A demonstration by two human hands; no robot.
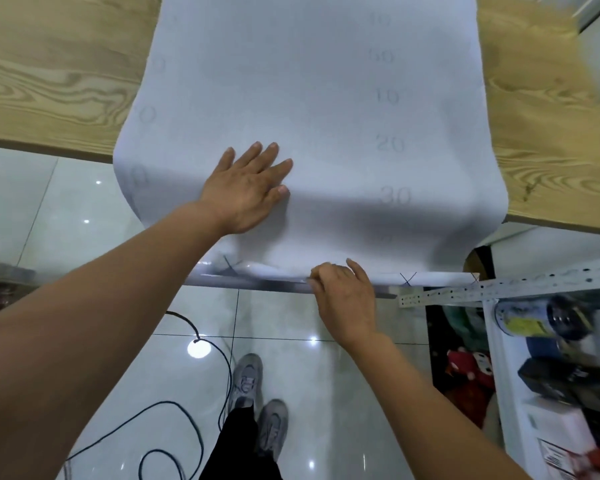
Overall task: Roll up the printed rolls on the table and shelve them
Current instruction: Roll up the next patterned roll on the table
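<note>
Printed roll (309, 81) lies unrolled along the wooden table (49, 64), its near end draped over the edge and hanging free. Left hand (246, 188) presses flat on it at the table edge, fingers straight and spread. Right hand (343, 299) has its fingers curled, pinching the bottom hem right of centre.

Risks: with only one hand on the hem, the first turn likely starts skewed and the roll telescopes. If the left hand lifts, the sheet may slide off. Cable (222, 358) near the feet is a trip hazard.

Unclear: far end is cut off at the top, print is faint, shelf rack (465, 289) contents are blurred, and the right fingertips are hidden under the hem.
</note>
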